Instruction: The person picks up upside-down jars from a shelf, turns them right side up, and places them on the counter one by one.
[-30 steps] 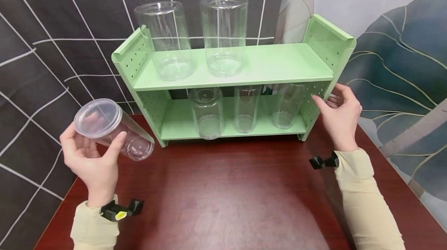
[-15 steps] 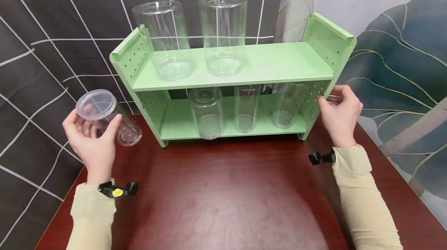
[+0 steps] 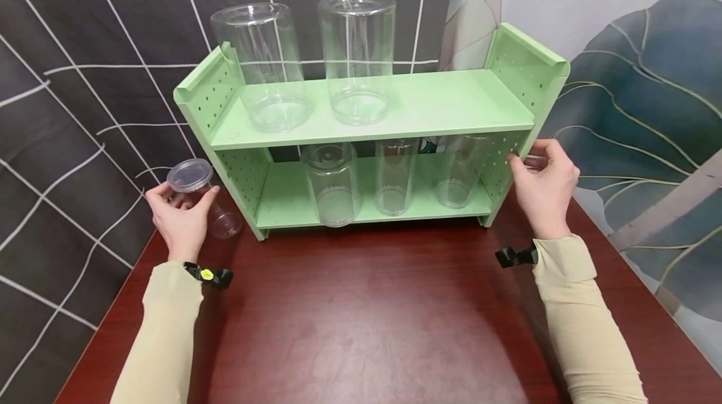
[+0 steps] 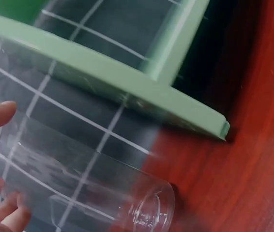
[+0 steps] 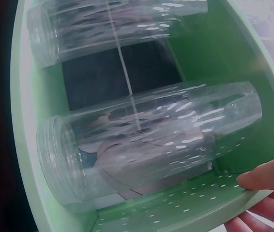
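Observation:
My left hand (image 3: 180,223) holds a clear plastic jar (image 3: 224,221) with a frosted lid, fingers and thumb around it just below the lid. The jar tilts slightly, left of the green two-tier shelf (image 3: 451,98), its base low over the table; whether it touches is unclear. In the left wrist view the jar's clear wall (image 4: 88,179) lies beside the shelf's side panel (image 4: 175,104). At the other end, my right hand (image 3: 544,190) grips the shelf's right side panel, thumb (image 5: 260,178) inside and fingers outside.
Two large clear jars (image 3: 273,72) (image 3: 358,59) stand on the upper tier. Below are a wide jar (image 3: 333,188) and two narrower ones (image 3: 395,178) (image 3: 458,172). A dark gridded backdrop (image 3: 84,160) hangs behind and left of the reddish table (image 3: 366,316).
My left hand has carried the jar rightward and away from me, close to the shelf's left side, turning it more upright. My right hand stays on the shelf's side panel.

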Tool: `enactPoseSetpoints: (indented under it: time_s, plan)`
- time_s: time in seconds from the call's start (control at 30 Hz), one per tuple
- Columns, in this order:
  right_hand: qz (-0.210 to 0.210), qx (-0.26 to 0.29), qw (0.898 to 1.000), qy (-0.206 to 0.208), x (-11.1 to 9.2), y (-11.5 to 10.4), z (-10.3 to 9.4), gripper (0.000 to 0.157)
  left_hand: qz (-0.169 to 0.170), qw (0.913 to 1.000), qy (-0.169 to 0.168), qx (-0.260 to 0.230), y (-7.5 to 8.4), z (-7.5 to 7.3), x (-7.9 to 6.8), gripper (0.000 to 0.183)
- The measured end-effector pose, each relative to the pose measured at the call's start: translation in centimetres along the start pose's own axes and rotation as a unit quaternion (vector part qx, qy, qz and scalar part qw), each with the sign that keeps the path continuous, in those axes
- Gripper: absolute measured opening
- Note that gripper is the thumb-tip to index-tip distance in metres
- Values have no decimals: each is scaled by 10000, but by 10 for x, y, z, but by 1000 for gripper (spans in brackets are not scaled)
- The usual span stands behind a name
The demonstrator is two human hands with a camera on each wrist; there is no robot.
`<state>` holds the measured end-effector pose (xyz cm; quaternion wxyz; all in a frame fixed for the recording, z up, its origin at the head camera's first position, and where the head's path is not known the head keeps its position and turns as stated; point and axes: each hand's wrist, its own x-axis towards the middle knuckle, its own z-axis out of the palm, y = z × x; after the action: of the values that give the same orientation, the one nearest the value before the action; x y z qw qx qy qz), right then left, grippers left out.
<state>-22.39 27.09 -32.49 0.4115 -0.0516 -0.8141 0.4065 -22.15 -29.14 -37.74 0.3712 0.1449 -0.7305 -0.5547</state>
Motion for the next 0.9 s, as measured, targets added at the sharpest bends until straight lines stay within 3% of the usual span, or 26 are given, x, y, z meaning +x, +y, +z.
enactPoseSetpoints:
  time_s: [0.3, 0.47, 0.57, 0.73, 0.9]
  plan:
    - [38, -3, 9999, -146, 0, -2, 0, 30, -69, 9997, -96, 211, -7, -2, -3, 83]
    - [59, -21, 9999, -137, -1, -3, -2, 30, 74, 9997, 164, 141, 2, -3, -3, 89]
    - [53, -67, 9999, -142, -1, -4, -4, 30, 244, 9985, 483, -125, 26, -7, -5, 86]
    - [-13, -190, 9997, -161, 0, -3, -6, 31, 683, 9910, 956, -649, 82, -11, -16, 81]
    - [-152, -324, 9992, -156, 2, -2, -7, 30, 1538, 9760, 940, -1224, 120, -9, -28, 75]
